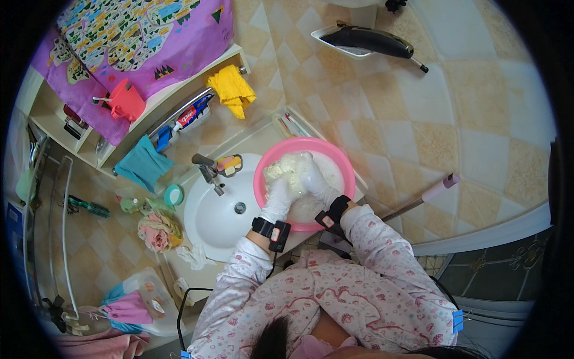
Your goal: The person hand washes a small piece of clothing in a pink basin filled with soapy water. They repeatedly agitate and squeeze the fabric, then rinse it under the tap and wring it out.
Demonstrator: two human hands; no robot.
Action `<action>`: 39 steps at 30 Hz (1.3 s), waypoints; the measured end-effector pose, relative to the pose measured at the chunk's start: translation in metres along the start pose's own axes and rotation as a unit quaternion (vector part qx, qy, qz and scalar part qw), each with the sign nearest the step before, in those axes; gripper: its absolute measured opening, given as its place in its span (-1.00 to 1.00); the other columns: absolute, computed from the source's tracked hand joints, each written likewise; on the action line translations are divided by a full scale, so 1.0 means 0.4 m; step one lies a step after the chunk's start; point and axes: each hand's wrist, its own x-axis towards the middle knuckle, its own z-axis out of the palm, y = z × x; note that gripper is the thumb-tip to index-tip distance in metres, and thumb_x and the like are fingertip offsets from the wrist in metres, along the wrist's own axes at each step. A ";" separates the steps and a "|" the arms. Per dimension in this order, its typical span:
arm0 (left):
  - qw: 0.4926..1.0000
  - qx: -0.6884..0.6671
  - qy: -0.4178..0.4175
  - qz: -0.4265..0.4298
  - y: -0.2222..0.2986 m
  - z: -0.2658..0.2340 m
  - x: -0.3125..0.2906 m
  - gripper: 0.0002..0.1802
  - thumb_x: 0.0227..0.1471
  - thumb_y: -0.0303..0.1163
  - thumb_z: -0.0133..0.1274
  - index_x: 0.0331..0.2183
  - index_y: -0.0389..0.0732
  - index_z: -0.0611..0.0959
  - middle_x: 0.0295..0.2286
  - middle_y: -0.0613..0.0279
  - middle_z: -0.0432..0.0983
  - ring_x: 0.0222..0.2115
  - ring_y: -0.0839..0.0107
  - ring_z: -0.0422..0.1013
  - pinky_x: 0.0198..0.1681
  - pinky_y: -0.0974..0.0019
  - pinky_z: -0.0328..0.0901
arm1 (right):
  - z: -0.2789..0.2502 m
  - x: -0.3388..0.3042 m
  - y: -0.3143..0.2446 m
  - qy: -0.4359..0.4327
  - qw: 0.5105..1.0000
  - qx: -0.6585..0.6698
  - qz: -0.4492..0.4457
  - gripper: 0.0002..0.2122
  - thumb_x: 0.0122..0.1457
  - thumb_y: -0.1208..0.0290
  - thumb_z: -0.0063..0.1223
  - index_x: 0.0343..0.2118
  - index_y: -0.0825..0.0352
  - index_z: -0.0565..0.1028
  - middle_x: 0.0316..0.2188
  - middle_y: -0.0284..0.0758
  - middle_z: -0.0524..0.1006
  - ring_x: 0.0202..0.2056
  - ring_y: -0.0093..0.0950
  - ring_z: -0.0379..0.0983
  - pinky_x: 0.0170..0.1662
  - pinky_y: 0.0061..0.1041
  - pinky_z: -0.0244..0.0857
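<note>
A pink basin (pixel 350 179) of soapy water stands to the right of the white sink. In it is a pale yellow wet cloth (pixel 286 166), bunched up among the suds. My left hand (pixel 278 192), in a white glove, grips the near left part of the cloth. Across from it my right hand (pixel 313 177), gloved as well, presses in on the cloth's right side with its fingers curled. Suds and cloth partly hide the fingertips of both hands. Black straps with small boxes circle both wrists.
The white sink (pixel 203 221) with its tap (pixel 210 176) lies left of the basin; soap bars sit beside the tap. A yellow cloth (pixel 232 91) and a teal cloth (pixel 143 164) hang from a rail. A pole with a pink handle (pixel 440 186) leans at the right.
</note>
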 end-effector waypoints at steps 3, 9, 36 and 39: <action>0.947 -0.303 0.054 -0.086 0.053 0.025 -0.004 -0.62 0.07 -0.32 -0.07 -0.07 -0.27 0.47 -0.13 0.14 0.42 -0.17 0.34 0.39 -0.10 0.33 0.31 | -0.013 0.005 -0.042 0.004 1.000 0.028 0.011 -0.70 0.26 0.26 -0.30 -0.14 0.35 0.39 -0.23 -0.27 0.47 -0.23 -0.48 0.40 -0.08 -0.45 0.30; 0.972 0.174 -0.047 0.150 0.127 0.020 -0.043 -0.63 0.10 -0.39 -0.14 -0.04 -0.26 0.43 -0.15 0.05 0.43 -0.19 0.23 0.43 -0.07 0.24 0.34 | -0.065 0.013 -0.052 0.128 0.968 0.196 0.088 -0.77 0.16 0.41 -0.08 -0.14 0.36 0.41 -0.23 -0.30 0.49 -0.24 -0.54 0.42 -0.12 -0.51 0.31; 0.975 0.217 -0.027 -0.032 0.155 0.059 0.015 -0.63 0.00 -0.33 -0.05 -0.10 -0.18 0.46 -0.10 0.06 0.39 -0.09 0.28 0.33 0.00 0.23 0.22 | 0.049 0.019 -0.039 -0.138 0.912 0.334 -0.196 -0.75 0.28 0.21 -0.27 -0.21 0.29 0.37 -0.26 -0.32 0.42 -0.25 -0.51 0.35 -0.10 -0.47 0.29; 0.927 0.371 -0.030 0.053 0.156 0.053 0.009 -0.55 -0.04 -0.38 -0.01 -0.05 -0.24 0.43 -0.06 0.02 0.37 -0.04 0.26 0.32 0.06 0.26 0.20 | 0.031 0.031 -0.009 0.048 0.978 -0.017 -0.201 -0.72 0.27 0.17 -0.32 -0.30 0.27 0.37 -0.35 -0.29 0.44 -0.32 -0.45 0.38 -0.16 -0.44 0.32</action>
